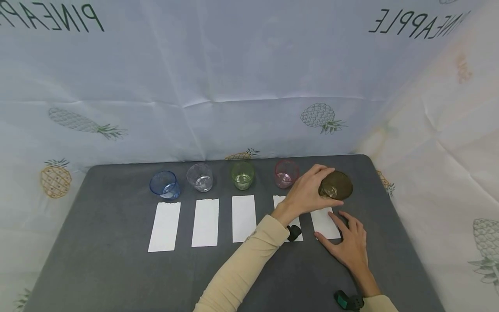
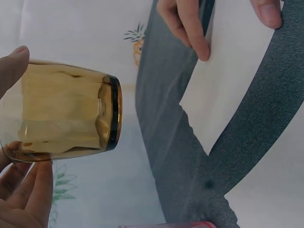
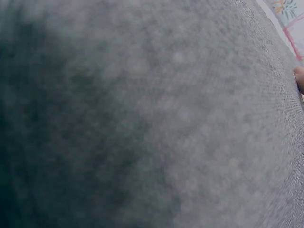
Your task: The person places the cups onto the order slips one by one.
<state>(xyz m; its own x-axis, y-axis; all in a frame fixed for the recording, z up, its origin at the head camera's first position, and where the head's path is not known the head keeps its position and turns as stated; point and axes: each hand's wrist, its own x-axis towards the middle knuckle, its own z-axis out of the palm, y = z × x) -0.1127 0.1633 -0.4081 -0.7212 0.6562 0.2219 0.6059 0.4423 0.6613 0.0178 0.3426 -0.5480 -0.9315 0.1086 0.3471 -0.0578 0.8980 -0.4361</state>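
My left hand [image 1: 309, 190] holds an amber glass [image 1: 339, 185] at the table's right, with the thumb on one side and the fingers on the other. In the left wrist view the clear brown wall and thick base of this glass [image 2: 66, 114] show between them. Closer to me, my right hand [image 1: 351, 242] rests at a white paper strip [image 1: 323, 222], its thumb at one long edge and its fingers spread toward the other. The right wrist view shows mostly blurred grey tabletop, with a bit of a finger [image 3: 300, 78] at its right edge.
A blue glass [image 1: 164, 184], a clear glass [image 1: 200, 177], a green glass [image 1: 243, 175] and a pink glass [image 1: 286, 173] stand in a row along the back of the grey table [image 1: 117, 277]. More white paper strips [image 1: 205, 223] lie before them. A pineapple-print curtain [image 1: 234, 65] hangs behind.
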